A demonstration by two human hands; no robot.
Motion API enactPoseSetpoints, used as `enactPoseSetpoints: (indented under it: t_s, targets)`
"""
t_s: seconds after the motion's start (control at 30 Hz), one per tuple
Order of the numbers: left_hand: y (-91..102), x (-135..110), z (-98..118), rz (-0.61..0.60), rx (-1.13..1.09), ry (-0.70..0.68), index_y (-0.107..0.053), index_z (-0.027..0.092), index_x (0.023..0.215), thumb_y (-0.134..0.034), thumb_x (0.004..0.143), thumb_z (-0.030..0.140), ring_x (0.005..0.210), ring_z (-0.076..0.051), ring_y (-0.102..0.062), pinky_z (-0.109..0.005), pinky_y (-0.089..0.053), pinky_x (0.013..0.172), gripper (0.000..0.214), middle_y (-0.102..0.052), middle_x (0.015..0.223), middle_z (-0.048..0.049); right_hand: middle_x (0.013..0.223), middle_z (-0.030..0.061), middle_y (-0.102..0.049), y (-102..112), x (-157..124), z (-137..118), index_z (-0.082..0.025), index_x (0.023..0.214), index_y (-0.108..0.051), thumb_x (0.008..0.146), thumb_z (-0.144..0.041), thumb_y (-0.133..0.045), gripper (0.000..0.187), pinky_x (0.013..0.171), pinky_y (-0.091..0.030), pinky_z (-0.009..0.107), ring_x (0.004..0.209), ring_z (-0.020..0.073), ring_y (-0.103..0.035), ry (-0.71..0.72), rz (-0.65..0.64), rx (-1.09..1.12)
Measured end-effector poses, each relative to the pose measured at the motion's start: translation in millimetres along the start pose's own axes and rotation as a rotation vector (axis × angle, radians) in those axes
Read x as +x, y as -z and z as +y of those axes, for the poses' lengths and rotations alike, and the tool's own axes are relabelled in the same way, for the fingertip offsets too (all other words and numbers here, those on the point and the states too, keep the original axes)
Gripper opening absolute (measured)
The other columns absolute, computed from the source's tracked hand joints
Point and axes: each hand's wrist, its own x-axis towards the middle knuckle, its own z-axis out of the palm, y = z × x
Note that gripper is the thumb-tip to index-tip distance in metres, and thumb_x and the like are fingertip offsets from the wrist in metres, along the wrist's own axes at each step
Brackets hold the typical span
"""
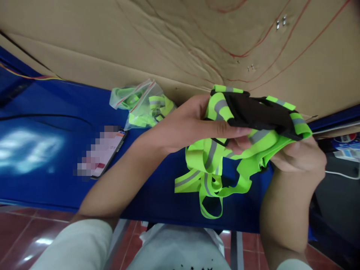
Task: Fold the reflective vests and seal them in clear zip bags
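Observation:
Between my two hands is a neon yellow-green reflective harness (pixel 209 155) with grey stripes and a black buckle part (pixel 257 112). My left hand (pixel 194 125) grips it from the left, thumb laid along the lower edge of the black part. On the right, my right hand (pixel 298 155) is closed around the strap end, its fingers partly hidden behind the webbing. Loose loops of strap hang below onto the blue table (pixel 157 195). Behind my left wrist lie clear zip bags (pixel 144 105) with more yellow-green straps inside.
A phone (pixel 104 152) lies on the table left of my left forearm, its screen partly pixelated. Brown cardboard (pixel 140 41) with red wires rises along the back. A black cable (pixel 50 115) runs across the left side. Dark items and a white cable (pixel 341 174) are at right.

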Motion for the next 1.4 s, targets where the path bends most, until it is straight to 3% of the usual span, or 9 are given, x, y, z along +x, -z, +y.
enactPoseSetpoints:
  t_s: [0.2,0.4,0.57,0.67,0.8,0.93,1.07,1.17,1.4]
  targets:
    - [-0.4,-3.6,8.6,-0.004,0.082,0.034,-0.079,0.02,0.108,-0.083,0.085,0.032,0.07,-0.017,-0.076,-0.024,-0.058,0.065,0.027,-0.075,0.081,0.0018,0.091,0.0086,-0.077,-29.8,-12.2,-20.0,-0.025,0.109,-0.077,0.07,-0.065,-0.088,0.057,0.083,-0.062,0.045,0.096,0.0313,-0.076,0.005,-0.086,0.101]
    - [-1.8,-1.8,6.2,-0.284,-0.177,0.06,-0.074,0.02,0.086,-0.084,0.083,0.032,0.073,-0.02,-0.075,-0.031,-0.062,0.073,0.016,-0.072,0.074,-0.0008,0.099,0.007,-0.076,-39.8,-17.7,-24.8,-0.029,0.116,-0.073,0.08,-0.055,-0.081,0.045,0.088,-0.062,0.044,0.103,0.0295,-0.075,-0.044,-0.181,0.191]
    - [-6.0,-2.3,1.9,-0.334,-0.18,0.035,-0.072,0.022,0.089,-0.074,0.092,0.038,0.053,-0.009,-0.048,-0.022,-0.046,0.056,0.016,-0.049,0.061,0.0041,0.108,0.0087,-0.077,-31.0,-15.8,-21.1,-0.028,0.123,-0.072,0.075,-0.064,-0.085,0.062,0.097,-0.059,0.045,0.114,0.0303,-0.073,-0.141,-0.175,0.247]
    - [-7.0,-4.8,4.5,-0.35,-0.043,0.041,-0.072,0.021,0.086,-0.071,0.094,0.047,0.054,-0.011,-0.046,-0.024,-0.04,0.055,0.027,-0.05,0.06,0.0026,0.106,0.0089,-0.078,-28.3,-12.4,-12.1,-0.025,0.124,-0.072,0.069,-0.062,-0.089,0.068,0.096,-0.06,0.045,0.108,0.0294,-0.075,-0.139,-0.174,0.25]
    - [-5.8,-7.6,6.2,-0.414,0.036,0.055,-0.073,0.021,0.098,-0.064,0.098,0.052,0.046,-0.011,-0.049,-0.026,-0.04,0.049,0.032,-0.06,0.06,-0.0007,0.09,0.0044,-0.077,-25.6,-6.9,-1.9,-0.025,0.121,-0.072,0.064,-0.061,-0.091,0.071,0.067,-0.061,0.032,0.075,0.0213,-0.075,-0.063,-0.311,0.279]
    - [-8.1,-7.3,3.6,-0.255,0.023,-0.082,-0.072,0.021,0.095,-0.066,0.099,0.048,0.053,-0.015,-0.059,-0.03,-0.052,0.058,0.028,-0.062,0.06,-0.0004,0.096,0.0069,-0.076,-28.9,-8.5,-6.4,-0.022,0.122,-0.072,0.072,-0.054,-0.089,0.061,0.066,-0.062,0.03,0.079,0.0208,-0.074,0.038,-0.373,0.084]
    - [-17.2,-4.7,4.7,-0.055,0.261,-0.118,-0.073,0.018,0.087,-0.077,0.091,0.038,0.073,-0.018,-0.068,-0.032,-0.058,0.075,0.021,-0.072,0.077,-0.0031,0.097,0.0053,-0.077,-36.9,-12.0,-5.3,-0.025,0.115,-0.074,0.095,-0.048,-0.071,0.031,0.082,-0.065,0.039,0.091,0.0235,-0.076,0.078,0.003,-0.07]
    - [-24.9,-3.1,3.9,0.18,0.405,-0.156,-0.075,0.021,0.107,-0.088,0.079,0.029,0.105,-0.023,-0.073,-0.034,-0.057,0.098,0.032,-0.079,0.111,-0.0032,0.098,0.0032,-0.078,-40.3,-7.8,7.9,-0.029,0.112,-0.076,0.093,-0.051,-0.074,0.029,0.09,-0.065,0.042,0.101,0.0251,-0.076,0.134,0.232,-0.123]
    - [-25.3,-3.2,-15.4,0.253,0.457,-0.225,-0.069,0.022,0.125,-0.09,0.074,0.023,0.133,-0.026,-0.063,-0.039,-0.048,0.117,0.055,-0.074,0.132,-0.0056,0.113,0.0036,-0.079,-44.1,2.3,26.9,-0.028,0.118,-0.076,0.1,-0.05,-0.064,0.031,0.105,-0.059,0.043,0.116,0.0239,-0.072,0.172,0.159,-0.279]
